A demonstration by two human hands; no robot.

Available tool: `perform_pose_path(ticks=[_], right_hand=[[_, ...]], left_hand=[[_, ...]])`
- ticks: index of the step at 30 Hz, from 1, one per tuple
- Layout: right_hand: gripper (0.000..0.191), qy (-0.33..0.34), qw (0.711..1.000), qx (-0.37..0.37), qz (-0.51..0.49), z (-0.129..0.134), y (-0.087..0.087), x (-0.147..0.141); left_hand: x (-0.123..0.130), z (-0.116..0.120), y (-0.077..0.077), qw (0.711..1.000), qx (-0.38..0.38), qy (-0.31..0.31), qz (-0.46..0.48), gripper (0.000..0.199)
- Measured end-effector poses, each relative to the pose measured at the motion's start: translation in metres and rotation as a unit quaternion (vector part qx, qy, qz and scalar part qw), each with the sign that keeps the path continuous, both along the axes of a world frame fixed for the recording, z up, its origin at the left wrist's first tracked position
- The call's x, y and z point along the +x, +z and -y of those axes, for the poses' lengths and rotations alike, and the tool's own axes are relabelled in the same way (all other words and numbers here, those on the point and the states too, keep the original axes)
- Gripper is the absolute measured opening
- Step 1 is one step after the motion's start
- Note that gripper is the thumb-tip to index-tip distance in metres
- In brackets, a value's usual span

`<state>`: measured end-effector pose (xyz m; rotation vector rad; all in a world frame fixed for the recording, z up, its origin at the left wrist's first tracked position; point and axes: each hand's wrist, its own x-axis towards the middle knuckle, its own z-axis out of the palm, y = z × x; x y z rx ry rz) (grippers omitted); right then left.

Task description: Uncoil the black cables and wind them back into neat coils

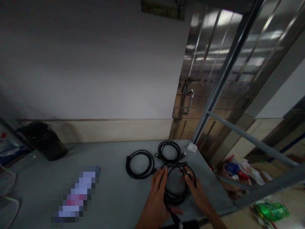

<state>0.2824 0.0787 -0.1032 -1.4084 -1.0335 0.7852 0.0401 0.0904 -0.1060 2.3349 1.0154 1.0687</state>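
A coiled black cable (177, 201) is between my hands near the table's front right. My left hand (157, 194) grips the left side of this coil, its fingers pointing away and its thumb low by the near side. Closed on the right side of the loop is my right hand (193, 186), fingers curled at the cable. One plug end hangs down at the near side of the coil. Two more coiled black cables lie flat on the table: one coil (152, 167) left of my hands, another coil (179, 151) just beyond them, with its connector ends showing.
The grey table (114, 190) meets a wall. A blurred-out flat object (77, 195) and a black bag-like item (45, 141) are on the left. A white scrap (192, 147) lies by the right corner. A metal frame post (221, 79) rises on the right.
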Motion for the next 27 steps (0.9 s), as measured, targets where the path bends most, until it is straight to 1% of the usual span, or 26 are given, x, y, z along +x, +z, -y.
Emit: perform_pose_path(ticks=[2,3,6,7,11,14,17,20,22,23,25,27], right_hand=[[0.066,0.0,1.0,-0.014,0.01,-0.005,0.001,-0.001],[0.067,-0.011,1.0,-0.015,0.008,-0.007,0.001,0.0],[0.07,-0.056,0.998,0.0,-0.007,-0.012,-0.004,0.005],[0.071,-0.059,0.998,0.001,-0.011,-0.013,-0.005,0.007],[0.066,-0.017,0.999,-0.013,-0.025,-0.011,-0.01,0.009],[0.064,-0.005,0.999,-0.008,-0.052,-0.009,-0.009,0.008],[0.063,-0.003,0.996,-0.001,-0.084,-0.009,-0.007,0.006],[0.06,0.011,0.994,0.015,-0.105,-0.009,-0.004,0.005],[0.058,0.023,0.993,0.028,-0.114,-0.009,-0.003,0.005],[0.058,0.028,0.992,0.031,-0.12,-0.009,-0.003,0.005],[0.059,0.029,0.99,0.037,-0.133,-0.01,-0.005,0.005],[0.061,0.029,0.988,0.046,-0.142,-0.012,-0.008,0.004]], left_hand=[[0.0,0.002,0.001,1.0,0.009,-0.01,-0.017,0.16],[-0.001,0.003,0.001,1.0,0.011,-0.012,-0.027,0.155],[-0.002,0.006,-0.005,0.997,0.034,-0.018,-0.06,0.143],[-0.003,0.006,-0.008,0.996,0.046,-0.02,-0.071,0.141],[-0.007,0.007,-0.014,0.991,0.082,-0.027,-0.098,0.134],[-0.008,0.009,-0.01,0.99,0.097,-0.031,-0.099,0.138],[-0.006,0.015,0.003,0.99,0.101,-0.024,-0.099,0.137],[-0.008,0.023,0.02,0.993,0.076,-0.017,-0.091,0.135],[-0.012,0.027,0.028,0.997,0.035,-0.031,-0.068,0.134],[-0.014,0.027,0.029,0.998,0.01,-0.041,-0.046,0.131],[-0.017,0.025,0.026,0.997,-0.033,-0.059,0.024,0.119],[-0.015,0.017,0.017,0.989,-0.073,-0.05,0.119,0.095]])
